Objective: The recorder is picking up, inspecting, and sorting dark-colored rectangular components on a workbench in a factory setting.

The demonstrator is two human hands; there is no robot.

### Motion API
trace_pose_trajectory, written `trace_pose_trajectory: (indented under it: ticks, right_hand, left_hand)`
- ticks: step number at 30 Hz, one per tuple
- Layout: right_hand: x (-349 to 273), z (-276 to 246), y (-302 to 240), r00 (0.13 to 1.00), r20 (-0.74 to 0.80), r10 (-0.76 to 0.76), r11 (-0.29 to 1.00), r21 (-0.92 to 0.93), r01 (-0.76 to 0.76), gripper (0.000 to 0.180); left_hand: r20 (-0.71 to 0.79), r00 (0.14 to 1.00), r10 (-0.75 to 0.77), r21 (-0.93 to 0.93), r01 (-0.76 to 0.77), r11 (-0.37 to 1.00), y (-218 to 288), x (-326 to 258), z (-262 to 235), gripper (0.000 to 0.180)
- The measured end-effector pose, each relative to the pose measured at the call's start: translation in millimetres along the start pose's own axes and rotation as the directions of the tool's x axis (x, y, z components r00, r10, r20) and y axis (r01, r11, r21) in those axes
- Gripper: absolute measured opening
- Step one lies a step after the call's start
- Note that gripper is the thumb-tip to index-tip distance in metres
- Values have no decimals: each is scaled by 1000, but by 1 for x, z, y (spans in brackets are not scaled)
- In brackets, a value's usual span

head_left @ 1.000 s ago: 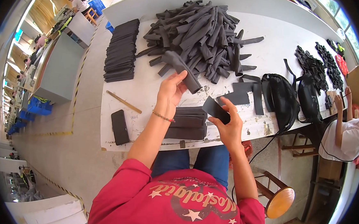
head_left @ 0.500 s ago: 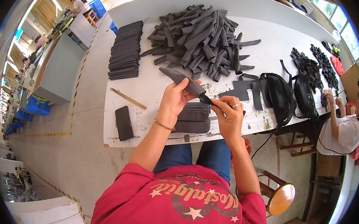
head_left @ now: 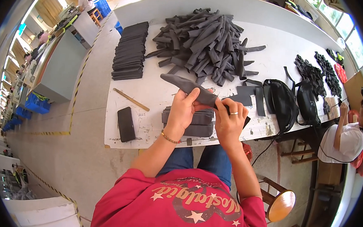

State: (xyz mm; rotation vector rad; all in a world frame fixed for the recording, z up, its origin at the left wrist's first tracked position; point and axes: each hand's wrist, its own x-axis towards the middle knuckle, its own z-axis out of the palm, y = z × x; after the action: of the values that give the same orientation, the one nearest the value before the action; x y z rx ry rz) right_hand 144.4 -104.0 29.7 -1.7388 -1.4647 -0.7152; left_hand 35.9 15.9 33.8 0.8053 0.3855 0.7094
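A dark grey fabric tube (head_left: 176, 82) is stretched between my two hands above the front of the table. My left hand (head_left: 184, 108) is closed round its middle, thumb on top, and the long free end points up and to the left. At the other end, my right hand (head_left: 231, 121) pinches the cloth with thumb and fingers, which partly hide that end. Below my hands lies a stack of flat grey fabric pieces (head_left: 199, 130), partly covered. Behind them rises a big loose pile of similar grey tubes (head_left: 202, 42).
Left on the white table (head_left: 155, 137) are a neat stack of dark pieces (head_left: 129, 52), a wooden stick (head_left: 131, 99) and a black phone (head_left: 126, 124). Black bags (head_left: 282, 104) and heaps of small black parts (head_left: 310, 72) sit right, near a co-worker (head_left: 348, 140). A stool (head_left: 282, 206) stands behind right.
My right hand has come up closer against my left. The narrow twisted end between them no longer shows, and the tube looks wider there. The whole view has shifted slightly.
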Motion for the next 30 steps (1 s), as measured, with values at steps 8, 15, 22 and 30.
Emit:
trace_pose_trajectory:
  ticks: [8, 15, 22, 30]
  right_hand:
    - [-8, 17, -32, 967, 29, 254, 892, 379, -246, 40]
    - [-4, 22, -29, 993, 41, 111, 954, 274, -118, 35]
    - [-23, 6, -18, 976, 202, 83, 913, 378, -156, 29]
    - [-19, 4, -10, 956, 293, -12, 937, 336, -92, 32]
  left_hand:
    - [196, 978, 72, -231, -25, 973, -8, 0, 3, 46]
    - [171, 973, 158, -98, -142, 985, -11, -2, 5, 23]
    - [70, 973, 221, -166, -207, 964, -10, -4, -3, 26]
    - [16, 987, 159, -138, -155, 978, -9, -9, -13, 27]
